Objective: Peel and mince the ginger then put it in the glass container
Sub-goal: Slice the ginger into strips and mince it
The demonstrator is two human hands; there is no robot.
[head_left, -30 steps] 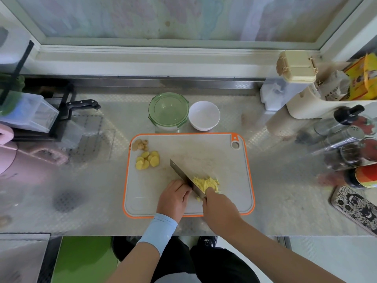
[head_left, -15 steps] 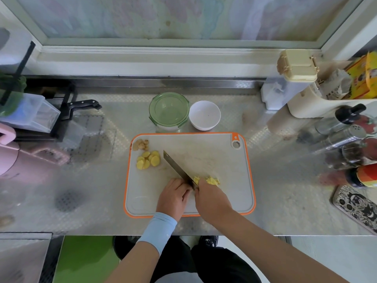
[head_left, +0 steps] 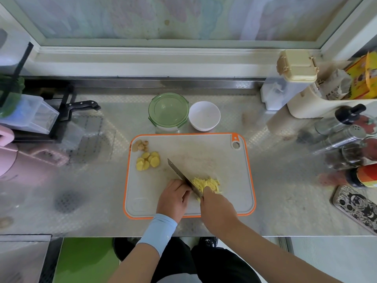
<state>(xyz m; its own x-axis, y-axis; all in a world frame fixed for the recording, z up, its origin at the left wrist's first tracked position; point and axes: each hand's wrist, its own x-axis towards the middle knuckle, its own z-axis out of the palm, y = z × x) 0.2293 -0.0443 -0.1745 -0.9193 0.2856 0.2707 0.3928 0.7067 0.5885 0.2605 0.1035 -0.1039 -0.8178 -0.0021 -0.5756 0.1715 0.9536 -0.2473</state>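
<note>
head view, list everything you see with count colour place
cutting board: 1, grey with orange rim, counter centre
knife: 1, steel, over board
minced ginger: 1 pile, yellow, right of blade
ginger slices: several, yellow, board's left
ginger trimmings: few, tan, board's far-left corner
glass container: 1, green lid, behind board
bowl: 1, white, beside container
phone: 1, patterned case, counter right
left hand: 1, light-blue sleeve, fingers curled beside blade
right hand: 1, gripping knife handle

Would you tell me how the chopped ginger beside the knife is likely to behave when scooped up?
The chopped ginger is loose thin shreds, so it would probably scatter rather than lift as one. Being light, fresh-cut bits, some may cling to the knife and cutting board.
</note>
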